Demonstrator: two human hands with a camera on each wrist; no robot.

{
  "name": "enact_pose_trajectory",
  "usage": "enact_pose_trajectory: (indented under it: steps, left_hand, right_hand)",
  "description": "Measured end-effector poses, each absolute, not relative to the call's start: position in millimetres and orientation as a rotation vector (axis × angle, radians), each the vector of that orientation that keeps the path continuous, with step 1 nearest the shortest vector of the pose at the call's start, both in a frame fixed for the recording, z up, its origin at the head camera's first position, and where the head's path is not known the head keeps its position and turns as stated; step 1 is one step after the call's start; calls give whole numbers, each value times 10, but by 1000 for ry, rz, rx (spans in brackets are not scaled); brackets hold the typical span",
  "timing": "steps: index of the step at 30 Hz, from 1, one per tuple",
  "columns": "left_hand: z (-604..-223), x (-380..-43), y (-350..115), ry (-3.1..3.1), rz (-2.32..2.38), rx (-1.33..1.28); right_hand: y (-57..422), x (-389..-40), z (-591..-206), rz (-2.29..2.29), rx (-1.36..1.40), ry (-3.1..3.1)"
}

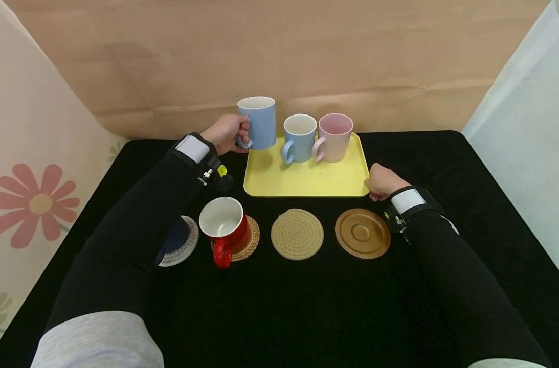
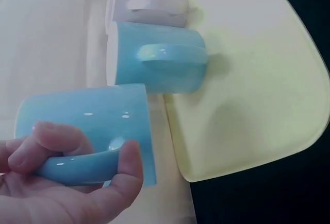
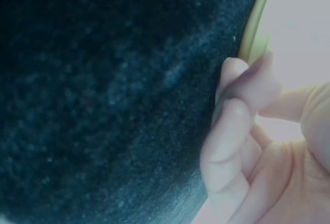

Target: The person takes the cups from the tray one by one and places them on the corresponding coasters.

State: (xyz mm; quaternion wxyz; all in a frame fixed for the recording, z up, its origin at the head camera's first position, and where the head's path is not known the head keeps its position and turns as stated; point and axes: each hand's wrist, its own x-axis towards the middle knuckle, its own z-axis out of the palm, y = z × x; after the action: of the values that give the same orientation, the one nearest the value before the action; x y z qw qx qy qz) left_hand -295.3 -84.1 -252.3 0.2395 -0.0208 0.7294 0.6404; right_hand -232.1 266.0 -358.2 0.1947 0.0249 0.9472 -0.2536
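Note:
My left hand (image 1: 226, 134) grips the handle of a light blue mug (image 1: 263, 122), held up at the back left corner of the yellow tray (image 1: 302, 181). In the left wrist view, fingers curl round that mug's handle (image 2: 82, 167). A second light blue mug (image 1: 301, 140) and a pink mug (image 1: 336, 138) stand upright side by side on the tray, handles toward me. My right hand (image 1: 384, 181) pinches the tray's front right edge. The right wrist view shows its thumb and finger at the yellow rim (image 3: 252, 33).
In front of the tray, a red mug (image 1: 235, 235) sits on a woven coaster (image 1: 252, 237). Right of it lie a beige rope coaster (image 1: 297, 234) and a wooden coaster (image 1: 362, 233). My left sleeve partly hides a dark blue object (image 1: 175, 237) on a white patterned coaster (image 1: 187, 250).

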Motion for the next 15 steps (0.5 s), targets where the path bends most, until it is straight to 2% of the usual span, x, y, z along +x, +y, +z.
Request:
enact_pose_trajectory:
  steps: [8,15]
  left_hand:
    - [-2490,-2833,-782,1948,1902,-101]
    - [-2481,-2651,-635,1953,1970,-39]
  right_hand:
    - [2675,-2349,-3611,-707,65,2656]
    - [2696,-2374,-3627,-702,67,2663]
